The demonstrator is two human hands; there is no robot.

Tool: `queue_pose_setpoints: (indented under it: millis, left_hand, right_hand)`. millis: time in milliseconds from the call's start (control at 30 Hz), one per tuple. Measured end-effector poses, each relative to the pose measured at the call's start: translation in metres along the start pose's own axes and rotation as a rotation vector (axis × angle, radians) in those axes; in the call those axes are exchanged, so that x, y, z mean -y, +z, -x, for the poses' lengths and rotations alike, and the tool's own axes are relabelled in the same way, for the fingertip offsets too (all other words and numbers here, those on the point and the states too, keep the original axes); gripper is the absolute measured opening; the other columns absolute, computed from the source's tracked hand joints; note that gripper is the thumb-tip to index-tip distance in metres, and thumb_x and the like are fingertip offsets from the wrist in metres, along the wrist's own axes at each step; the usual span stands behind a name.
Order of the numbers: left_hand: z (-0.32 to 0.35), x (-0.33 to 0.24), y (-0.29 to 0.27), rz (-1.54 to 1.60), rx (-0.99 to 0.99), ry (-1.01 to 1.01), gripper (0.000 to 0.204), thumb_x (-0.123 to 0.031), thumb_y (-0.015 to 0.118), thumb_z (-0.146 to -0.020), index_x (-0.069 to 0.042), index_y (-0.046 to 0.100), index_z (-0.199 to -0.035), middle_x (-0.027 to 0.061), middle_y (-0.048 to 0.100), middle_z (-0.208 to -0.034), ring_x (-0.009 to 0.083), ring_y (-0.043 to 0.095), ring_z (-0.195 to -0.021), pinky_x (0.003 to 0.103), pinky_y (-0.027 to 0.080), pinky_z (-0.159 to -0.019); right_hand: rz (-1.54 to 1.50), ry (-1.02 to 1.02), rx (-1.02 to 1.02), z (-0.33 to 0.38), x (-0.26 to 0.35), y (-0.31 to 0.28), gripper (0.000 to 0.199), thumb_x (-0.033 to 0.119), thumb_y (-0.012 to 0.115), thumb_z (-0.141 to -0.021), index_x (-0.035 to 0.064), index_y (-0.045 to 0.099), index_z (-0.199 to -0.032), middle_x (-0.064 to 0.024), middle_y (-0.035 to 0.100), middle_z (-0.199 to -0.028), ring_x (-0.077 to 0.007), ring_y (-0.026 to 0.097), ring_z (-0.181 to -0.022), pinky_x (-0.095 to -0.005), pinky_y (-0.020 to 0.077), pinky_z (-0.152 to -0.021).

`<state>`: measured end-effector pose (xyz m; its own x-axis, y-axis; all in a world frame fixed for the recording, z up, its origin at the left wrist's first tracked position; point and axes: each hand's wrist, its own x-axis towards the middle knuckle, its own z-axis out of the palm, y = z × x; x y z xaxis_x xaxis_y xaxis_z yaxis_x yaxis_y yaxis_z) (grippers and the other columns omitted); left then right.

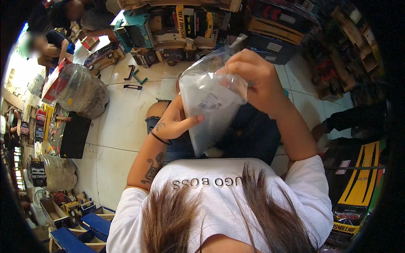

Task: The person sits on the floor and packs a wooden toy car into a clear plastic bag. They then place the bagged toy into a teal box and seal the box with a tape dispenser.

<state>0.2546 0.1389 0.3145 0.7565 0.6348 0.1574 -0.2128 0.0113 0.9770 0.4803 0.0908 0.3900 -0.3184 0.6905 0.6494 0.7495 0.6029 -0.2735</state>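
Note:
A clear plastic bag (200, 109) with a whitish, translucent filling and a small printed label is held up over my lap. My left hand (179, 120) grips it along its left edge, thumb across the front and the other fingers behind. At the upper right, my right hand (253, 80) has its fingers bent together at the bag's loose, crinkled top. Some fingertips show through the shiny film. Whether they are inside the opening or only pinching the film, I cannot make out.
Wooden toy trucks (194, 25) stack up ahead, beside dark boxes (274, 33). A large plastic-wrapped bundle (82, 90) stands left on the tiled floor (122, 122), near small dark brackets (133, 87). Blue wooden pieces (71, 240) lie lower left. Another person (55, 44) is at far left.

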Motion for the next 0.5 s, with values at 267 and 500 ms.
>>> queue_pose_setpoints:
  millis: [267,500]
  left_hand:
    - [-0.031,-0.089,0.003,-0.971,0.029,0.757,0.03,-0.014,0.075,-0.073,-0.006,0.061,-0.099,0.0124,0.059,-0.11,0.0273,0.058,-0.103,0.036,0.046,-0.084]
    - [-0.056,-0.116,0.0,-0.6,0.475,0.852,0.024,-0.014,0.076,-0.073,-0.008,0.054,-0.065,0.0041,0.061,-0.083,0.0208,0.06,-0.084,0.044,0.04,-0.093]
  right_hand:
    - [-0.227,0.011,-0.118,-0.004,0.025,-0.016,0.011,0.008,0.07,-0.078,0.0023,0.065,-0.085,-0.01,0.062,-0.087,-0.0223,0.06,-0.078,-0.0322,0.0473,-0.07]
    - [-0.788,0.153,-0.109,-0.002,0.026,-0.03,0.014,0.013,0.068,-0.085,0.0053,0.057,-0.078,-0.0055,0.061,-0.083,-0.0139,0.054,-0.076,-0.0261,0.0413,-0.07]
